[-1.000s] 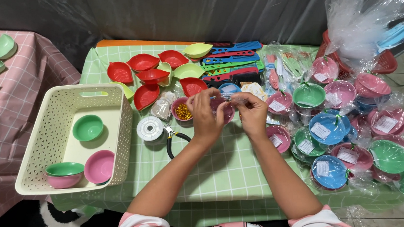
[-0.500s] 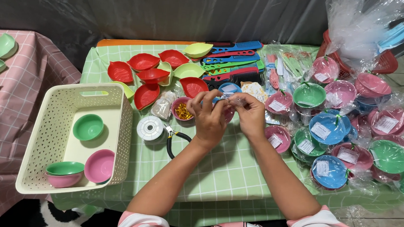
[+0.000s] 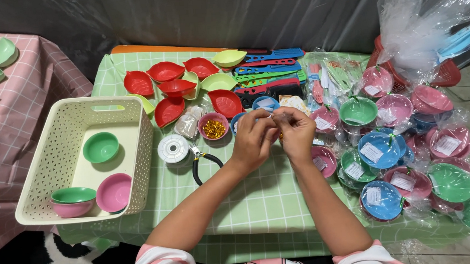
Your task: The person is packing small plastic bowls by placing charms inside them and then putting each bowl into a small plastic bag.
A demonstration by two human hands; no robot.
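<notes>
My left hand [image 3: 253,140] and my right hand [image 3: 298,134] meet fingertip to fingertip over the green checked tablecloth [image 3: 250,202]. Together they pinch a small pale item that is too small to make out. Just left of my left hand sit a pink bowl of gold beads [image 3: 213,128], a white spool [image 3: 173,150] and black-handled pliers [image 3: 203,164]. A blue bowl [image 3: 266,103] shows behind my fingers.
A cream perforated basket [image 3: 144,148] at the left holds green and pink bowls. Red and green leaf-shaped dishes [image 3: 166,72] and combs [image 3: 270,70] lie at the back. Several plastic-wrapped bowls [image 3: 378,151] crowd the right side. A pink-clothed table [image 3: 17,123] stands at far left.
Only my fingers have shifted slightly around the small item; both hands stay in the same spot over the cloth.
</notes>
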